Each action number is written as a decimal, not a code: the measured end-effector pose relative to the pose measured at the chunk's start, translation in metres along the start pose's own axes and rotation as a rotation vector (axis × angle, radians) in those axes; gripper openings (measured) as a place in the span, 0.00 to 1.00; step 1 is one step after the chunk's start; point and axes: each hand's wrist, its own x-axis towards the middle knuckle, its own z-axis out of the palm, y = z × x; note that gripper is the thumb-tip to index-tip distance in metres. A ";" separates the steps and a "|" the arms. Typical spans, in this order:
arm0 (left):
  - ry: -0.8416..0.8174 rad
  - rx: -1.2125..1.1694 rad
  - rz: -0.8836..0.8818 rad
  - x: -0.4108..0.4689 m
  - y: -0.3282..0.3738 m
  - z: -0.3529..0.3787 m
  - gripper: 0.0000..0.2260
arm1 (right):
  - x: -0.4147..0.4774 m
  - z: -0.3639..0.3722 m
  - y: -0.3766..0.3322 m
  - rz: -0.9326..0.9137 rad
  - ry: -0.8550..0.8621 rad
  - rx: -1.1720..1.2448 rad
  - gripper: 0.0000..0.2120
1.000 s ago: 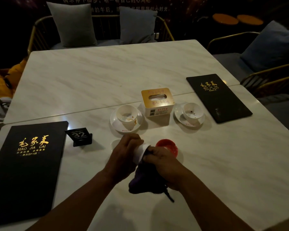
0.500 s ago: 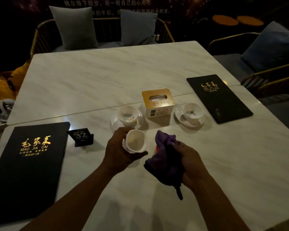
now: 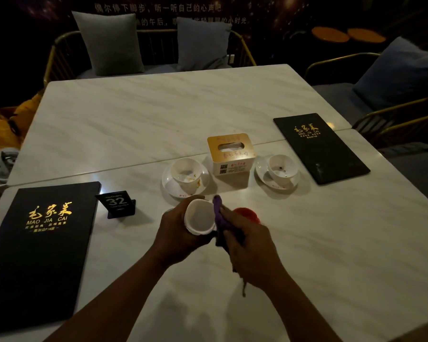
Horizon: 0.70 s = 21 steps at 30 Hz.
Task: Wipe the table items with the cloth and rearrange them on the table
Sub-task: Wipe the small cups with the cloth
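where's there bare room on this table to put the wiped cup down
Open marble lies right of the red dish, below the right menu. The whole far table behind the tissue box is also bare. It is crowded between the two bowl-and-saucer sets and near the number stand.

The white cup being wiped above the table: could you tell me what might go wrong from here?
The white cup is held in the air by the left hand alone; rubbing with the purple cloth might knock it loose. The red dish sits just behind the right hand and could get bumped.
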 end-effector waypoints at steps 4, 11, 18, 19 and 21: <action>0.033 -0.021 -0.089 0.001 -0.006 -0.002 0.37 | -0.005 -0.012 0.009 0.070 -0.042 -0.059 0.19; 0.048 0.237 -0.148 0.016 -0.013 0.014 0.40 | -0.002 0.007 0.061 0.528 0.086 0.108 0.14; -0.174 0.516 -0.188 0.030 -0.033 0.044 0.46 | -0.013 0.017 0.104 0.810 0.086 0.417 0.11; -0.213 0.550 -0.196 0.034 -0.037 0.049 0.45 | -0.013 0.018 0.110 0.822 0.070 0.413 0.12; -0.258 0.605 -0.222 0.041 -0.042 0.058 0.43 | -0.012 0.020 0.117 0.834 0.039 0.410 0.12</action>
